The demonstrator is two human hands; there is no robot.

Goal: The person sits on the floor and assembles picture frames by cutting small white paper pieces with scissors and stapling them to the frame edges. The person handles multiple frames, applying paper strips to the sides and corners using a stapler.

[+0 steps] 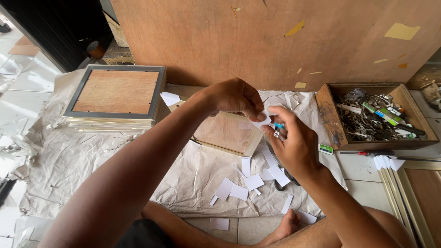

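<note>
Head view: wooden box (331, 120) holds metal hangers and tools; both hands' fingers (255, 111) pinch a white slip (262, 120).

Both hands' fingers (261, 113) pinch a white paper slip (262, 120) above the scattered scraps (239, 190)

Stack of picture frames (115, 96) at left, wooden box of metal hardware (374, 115) at right, crumpled paper sheet (82, 160) beneath.
</note>
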